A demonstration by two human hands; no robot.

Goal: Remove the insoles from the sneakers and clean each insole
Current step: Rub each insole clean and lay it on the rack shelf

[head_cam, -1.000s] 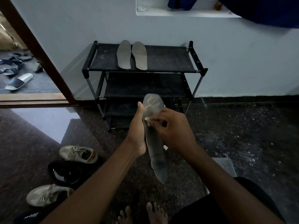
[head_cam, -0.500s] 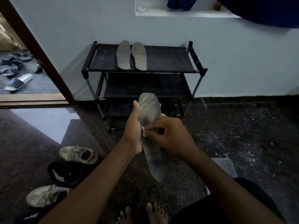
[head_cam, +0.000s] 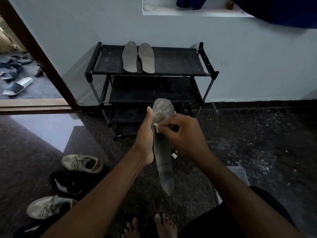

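My left hand (head_cam: 145, 138) holds a dark grey insole (head_cam: 163, 152) upright from behind, thumb along its left edge. My right hand (head_cam: 185, 136) pinches a small pale wipe (head_cam: 156, 125) and presses it against the insole's face near its upper half. Two more grey insoles (head_cam: 138, 57) lie side by side on the top shelf of the black shoe rack (head_cam: 171, 73). On the floor at the left stand two beige sneakers (head_cam: 82, 163) (head_cam: 48, 206) and a black sneaker (head_cam: 68, 184) between them.
A pale plastic box (head_cam: 238, 172) sits on the floor behind my right forearm. An open doorway at the left shows sandals (head_cam: 17, 86) outside. My bare feet (head_cam: 151, 227) are at the bottom. The dark stone floor (head_cam: 257, 143) stretches to the right.
Both hands and the insole have shifted slightly left and up. The wipe has slid along the insole's left edge.
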